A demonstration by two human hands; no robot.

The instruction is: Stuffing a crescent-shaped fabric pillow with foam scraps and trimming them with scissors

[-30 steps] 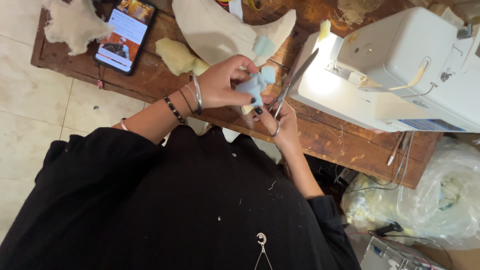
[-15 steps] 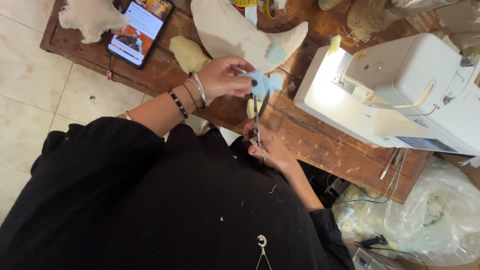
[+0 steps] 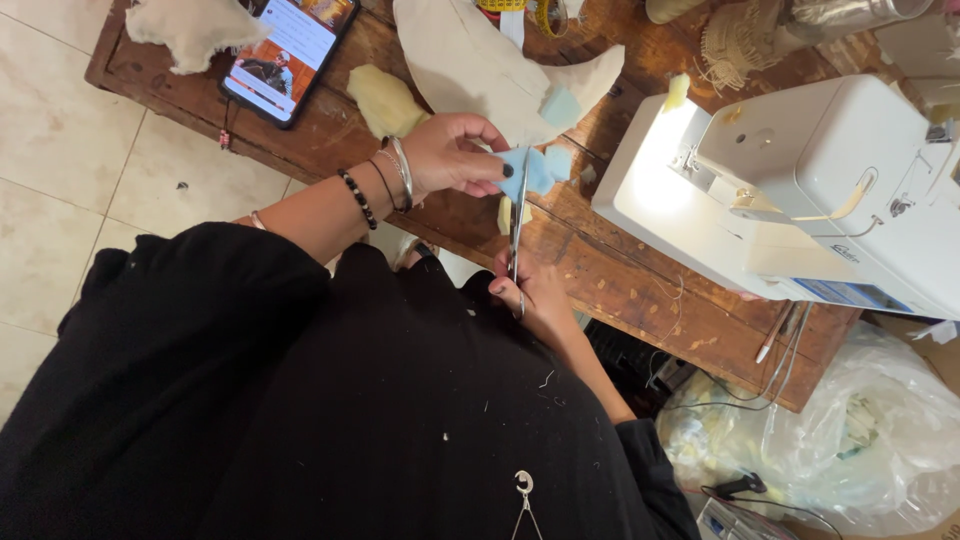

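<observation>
— Left hand (image 3: 447,155)?
— Raised just off the near edge of the desk (image 3: 640,300), to the left of the sewing machine (image 3: 800,190). Fingers (image 3: 490,170) pinched together on a small pale blue fabric piece (image 3: 535,170), thumb and forefinger clamped on its left side. Bracelets and a bead band on the wrist.

— And the blue piece itself?
— Held up in the air, left of the sewing machine's lit base, in front of the big cream fabric cut-out (image 3: 480,65) lying on the desk. Another little blue scrap (image 3: 561,106) resting on that cream cut-out, further from the machine's front edge.

— Right hand (image 3: 535,300)?
— Lower, below and left of the sewing machine, close against the black clothing. Fingers closed through the handles of the scissors (image 3: 517,225). Blades pointing up, tips reaching the lower edge of the blue piece; blades look nearly together, though hard to tell exactly.

— Anything else left of the machine?
— A pale yellow foam lump (image 3: 385,100) on the desk beside the left wrist. Further left, a phone (image 3: 290,50) with its screen lit, lying flat. Beyond that, at the far left corner, a fuzzy off-white fabric scrap (image 3: 195,30).

— And right of or below the machine?
— Cables hanging off the desk edge under it, and a clear plastic bag (image 3: 850,440) of stuffing on the floor below.
</observation>
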